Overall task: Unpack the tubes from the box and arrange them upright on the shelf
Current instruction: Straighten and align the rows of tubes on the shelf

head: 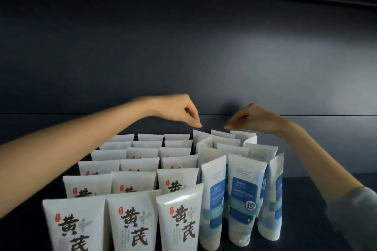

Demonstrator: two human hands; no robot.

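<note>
Upright on their caps, crimped ends up: white plastic tubes with black brush characters point(130, 224) and a small red seal, ranked in three straight files from below the left hand point(183, 112) back toward the viewer. Beside them, under the right hand point(253, 118): white plastic tubes with blue label panels point(242, 195), cap-down too, in three looser files, several tilted or turned, the rearmost just beneath both sets of fingertips. All standing on the dark flat shelf point(310, 185).
</note>
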